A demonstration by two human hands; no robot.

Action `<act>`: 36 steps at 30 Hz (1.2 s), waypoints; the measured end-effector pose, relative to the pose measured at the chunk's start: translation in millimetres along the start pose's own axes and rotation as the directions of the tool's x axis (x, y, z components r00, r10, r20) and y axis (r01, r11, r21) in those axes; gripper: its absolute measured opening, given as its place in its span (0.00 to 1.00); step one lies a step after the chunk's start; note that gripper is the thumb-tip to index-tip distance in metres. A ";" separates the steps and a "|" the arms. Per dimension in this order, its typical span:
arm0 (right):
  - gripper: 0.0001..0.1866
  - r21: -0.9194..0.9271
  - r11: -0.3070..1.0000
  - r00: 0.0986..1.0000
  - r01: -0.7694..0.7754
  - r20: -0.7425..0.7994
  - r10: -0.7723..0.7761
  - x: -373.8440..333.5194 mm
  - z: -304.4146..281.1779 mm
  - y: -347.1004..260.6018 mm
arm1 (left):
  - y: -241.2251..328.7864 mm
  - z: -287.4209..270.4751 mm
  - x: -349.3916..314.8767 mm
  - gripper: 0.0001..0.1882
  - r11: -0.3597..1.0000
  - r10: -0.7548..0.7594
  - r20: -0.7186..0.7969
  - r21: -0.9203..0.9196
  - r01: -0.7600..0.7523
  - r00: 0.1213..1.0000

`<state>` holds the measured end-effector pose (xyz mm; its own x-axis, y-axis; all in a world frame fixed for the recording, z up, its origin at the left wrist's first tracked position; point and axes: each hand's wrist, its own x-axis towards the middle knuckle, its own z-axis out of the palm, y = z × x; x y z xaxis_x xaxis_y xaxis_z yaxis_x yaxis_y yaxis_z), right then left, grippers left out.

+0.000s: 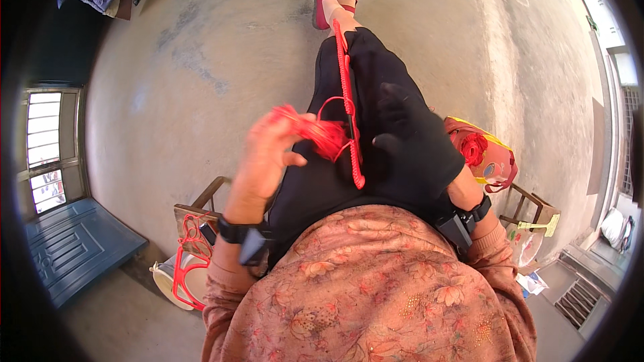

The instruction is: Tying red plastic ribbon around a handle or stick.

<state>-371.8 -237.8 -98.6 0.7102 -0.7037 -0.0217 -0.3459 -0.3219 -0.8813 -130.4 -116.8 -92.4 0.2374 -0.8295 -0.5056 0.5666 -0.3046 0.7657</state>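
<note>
A bundle of red cord [322,135], smeared by motion, is gripped in my bare left hand [270,146] above my left thigh. From it a loop of cord runs to a long, narrow red cord-wrapped piece [346,87], which extends lengthwise over my black trousers. Its near end is close to my lap, its far end near my shins. On the other side of this piece, my right hand [419,144] wears a black glove. Thumb and fingers are apart there, and nothing shows between them, though black glove against black cloth blurs the outline.
Beside my right leg stands a red and yellow bag [500,167] with a red cord coil [473,149] on it. Red frame-like pieces [182,275] hang by my left elbow. Wooden stool corners [201,204] show at my sides. A blue panel [84,245] lies far left.
</note>
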 end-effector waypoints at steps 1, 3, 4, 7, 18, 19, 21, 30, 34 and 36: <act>0.45 0.026 0.999 0.996 -0.020 -0.085 0.023 1.0 -2.5 -0.6 | 9.1 -11.9 -1.3 0.17 0.986 0.009 0.006 -0.166 -0.008 1.000; 0.44 -0.021 0.993 0.988 0.114 -0.103 -0.115 12.6 -2.9 -16.4 | 29.8 -32.0 -5.6 0.20 0.942 0.097 0.091 -0.329 -0.062 0.991; 0.43 -0.071 0.968 0.962 0.239 -0.117 -0.246 18.7 -0.6 -25.4 | 35.2 -28.0 -12.0 0.20 0.943 0.098 0.093 -0.326 -0.062 0.991; 0.34 -0.401 0.842 0.907 0.361 -0.057 -0.416 36.3 19.5 -44.5 | 66.8 0.1 -42.2 0.22 0.889 0.266 -0.113 -0.355 -0.289 0.957; 0.08 0.776 0.573 0.964 -0.265 0.227 0.139 -9.8 -12.6 -39.0 | 35.7 -4.0 -26.0 0.20 0.941 0.023 0.062 0.334 -0.042 0.998; 0.09 0.800 0.509 0.948 -0.317 0.242 0.208 -16.2 -9.7 -42.6 | 17.7 4.7 -18.6 0.22 0.886 0.032 0.087 0.458 -0.068 0.996; 0.09 0.816 0.444 0.921 -0.371 0.263 0.287 -27.4 -3.7 -51.5 | -19.2 29.3 -10.4 0.33 0.780 0.064 0.158 0.608 -0.148 0.985; 0.06 0.104 0.985 0.990 0.137 -0.039 -0.134 -21.6 -23.0 -50.1 | -34.0 27.8 -5.2 0.27 0.820 0.142 0.043 0.554 -0.142 0.989; 0.09 0.605 0.761 0.906 -0.233 -0.149 0.396 3.9 -15.9 -15.7 | -4.2 -2.0 -6.6 0.22 0.956 0.269 -0.059 0.133 -0.260 0.961; 0.12 0.245 0.969 0.976 -0.027 -0.202 0.078 2.7 -3.8 27.9 | 6.8 -3.2 -7.4 0.24 0.811 0.482 -0.047 0.403 -0.425 0.875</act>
<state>-381.8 -251.0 -121.4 0.5427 -0.8399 0.0052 -0.2045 -0.1382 -0.9691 -125.8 -111.2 -84.7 0.5174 -0.8508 -0.0920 0.0402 -0.0833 0.9957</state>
